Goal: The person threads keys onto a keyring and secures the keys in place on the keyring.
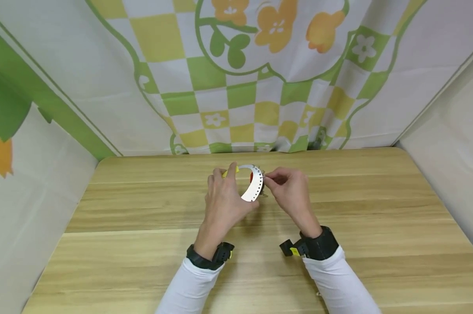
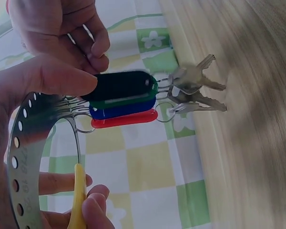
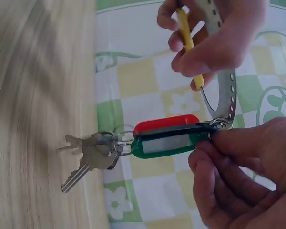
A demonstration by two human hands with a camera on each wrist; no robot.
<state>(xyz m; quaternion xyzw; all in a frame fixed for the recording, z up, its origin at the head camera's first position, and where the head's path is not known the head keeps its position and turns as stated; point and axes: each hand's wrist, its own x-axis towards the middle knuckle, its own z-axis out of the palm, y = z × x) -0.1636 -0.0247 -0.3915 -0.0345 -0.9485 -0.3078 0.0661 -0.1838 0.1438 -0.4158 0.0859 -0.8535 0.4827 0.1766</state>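
My left hand (image 1: 226,198) grips a curved metal key holder (image 1: 254,186) with a row of holes along it; its fingers are curled at the yellow handle (image 3: 185,31). From the holder hang a green key tag (image 3: 167,147), a blue key tag (image 2: 121,111) and a red key tag (image 2: 128,119), on small metal rings. Several silver keys (image 2: 193,88) dangle from the tags' other ends. My right hand (image 1: 291,192) pinches the ring end of the green tag, beside the holder's edge. Its fingertips partly hide that ring.
Everything is held above a wooden table (image 1: 142,253). A checkered, flowered curtain (image 1: 236,96) hangs behind the table's far edge. White cloth walls (image 1: 448,131) stand on both sides. A small pale bit (image 1: 318,294) lies by the right sleeve.
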